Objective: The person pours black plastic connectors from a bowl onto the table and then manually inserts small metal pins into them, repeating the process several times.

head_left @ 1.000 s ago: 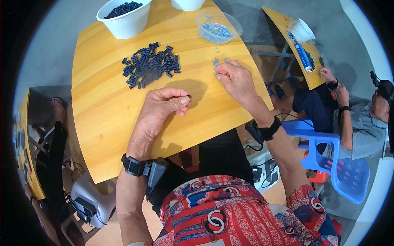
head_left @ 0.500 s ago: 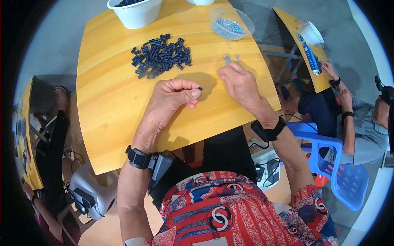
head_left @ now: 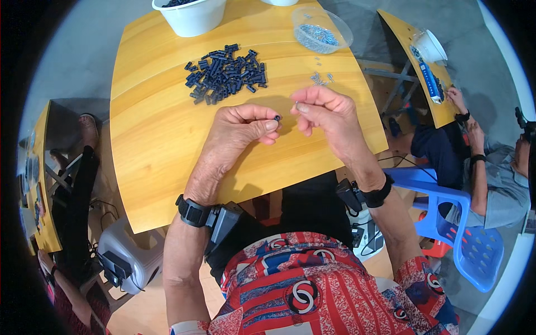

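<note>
Between thumb and forefinger, my left hand (head_left: 245, 127) pinches a short black plastic tube (head_left: 277, 118), its end facing right. My right hand (head_left: 326, 114) is closed in a pinch just to the right of it, with a tiny silver screw-like pin (head_left: 296, 103) barely showing at the fingertips. The two hands are apart, above the near half of the table. Past my left hand lies a heap of black plastic tubes (head_left: 229, 75). Several loose silver pins (head_left: 320, 79) lie beyond my right hand.
A clear round tub (head_left: 347, 40) of silver pins stands at the far right of the yellow wooden table (head_left: 151, 151). At the far left is a white bucket (head_left: 194, 19) of black pieces. A co-worker (head_left: 494, 178) sits at another table on the right, near a blue chair (head_left: 474, 245).
My right hand has turned and opened up its lower fingers, coming away from the loose pins with a pin at its fingertips. My left hand keeps the black tube, tilted slightly.
</note>
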Motion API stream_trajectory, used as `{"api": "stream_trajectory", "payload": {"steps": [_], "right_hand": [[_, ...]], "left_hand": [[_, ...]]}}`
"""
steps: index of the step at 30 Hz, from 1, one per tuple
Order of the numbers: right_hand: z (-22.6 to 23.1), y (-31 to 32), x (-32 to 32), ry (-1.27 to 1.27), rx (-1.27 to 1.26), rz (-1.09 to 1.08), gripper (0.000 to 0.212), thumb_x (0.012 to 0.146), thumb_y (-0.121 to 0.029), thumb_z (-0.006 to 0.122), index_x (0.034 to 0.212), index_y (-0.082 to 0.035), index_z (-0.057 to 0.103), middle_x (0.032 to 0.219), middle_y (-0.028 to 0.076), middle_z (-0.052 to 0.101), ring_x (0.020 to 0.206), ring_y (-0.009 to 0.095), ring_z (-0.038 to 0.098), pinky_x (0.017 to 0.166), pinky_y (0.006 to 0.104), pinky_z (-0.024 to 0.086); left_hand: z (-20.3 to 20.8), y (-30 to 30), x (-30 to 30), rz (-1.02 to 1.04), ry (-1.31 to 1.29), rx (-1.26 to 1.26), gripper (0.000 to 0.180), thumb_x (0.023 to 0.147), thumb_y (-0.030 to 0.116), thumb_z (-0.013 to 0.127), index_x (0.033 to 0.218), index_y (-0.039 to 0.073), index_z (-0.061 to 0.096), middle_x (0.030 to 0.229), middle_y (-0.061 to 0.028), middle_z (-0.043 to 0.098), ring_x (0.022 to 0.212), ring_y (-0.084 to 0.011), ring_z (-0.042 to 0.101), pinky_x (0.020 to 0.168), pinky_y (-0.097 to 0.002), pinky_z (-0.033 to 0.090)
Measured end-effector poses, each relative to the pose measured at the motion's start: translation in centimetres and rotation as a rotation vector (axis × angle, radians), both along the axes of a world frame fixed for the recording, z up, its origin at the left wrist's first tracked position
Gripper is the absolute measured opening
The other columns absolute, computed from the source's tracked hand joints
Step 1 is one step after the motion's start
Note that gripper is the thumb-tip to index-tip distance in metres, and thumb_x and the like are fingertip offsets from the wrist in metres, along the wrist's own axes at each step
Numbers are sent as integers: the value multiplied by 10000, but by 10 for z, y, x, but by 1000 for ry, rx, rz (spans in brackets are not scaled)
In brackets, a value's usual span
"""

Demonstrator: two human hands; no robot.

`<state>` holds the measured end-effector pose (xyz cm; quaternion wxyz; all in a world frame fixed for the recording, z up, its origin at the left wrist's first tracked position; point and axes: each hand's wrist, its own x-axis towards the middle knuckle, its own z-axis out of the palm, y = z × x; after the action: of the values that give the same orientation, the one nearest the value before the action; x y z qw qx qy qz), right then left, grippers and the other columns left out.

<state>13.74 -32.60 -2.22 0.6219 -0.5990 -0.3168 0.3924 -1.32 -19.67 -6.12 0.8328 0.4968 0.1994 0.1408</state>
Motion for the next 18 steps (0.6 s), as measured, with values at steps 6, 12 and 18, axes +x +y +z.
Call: {"api": "stream_trajectory", "payload": {"steps": [6,12,18], "right_hand": [[3,4,-9,-34,-38,61,99,849,-76,649,923,-10,658,765,17,643,618,59,566,522,188,432],[-5,6,-10,-47,-50,47,98,840,-98,669,895,-17,678,752,1,641,626,50,554,533,183,427],[-7,6,-11,-177,-77,41,101,840,-99,668,894,-14,682,758,-1,649,622,50,549,547,183,443]], "left_hand": [[1,-1,-1,-9,0,-15,154,826,68,688,944,-28,660,821,-89,679,708,-127,649,658,-246,546],[0,-1,-2,-23,-5,22,148,831,65,676,953,-16,660,835,-90,681,715,-133,643,665,-251,543],[1,-1,-2,-35,-9,47,142,830,58,675,947,-21,663,817,-82,677,700,-127,638,652,-242,536]]}}
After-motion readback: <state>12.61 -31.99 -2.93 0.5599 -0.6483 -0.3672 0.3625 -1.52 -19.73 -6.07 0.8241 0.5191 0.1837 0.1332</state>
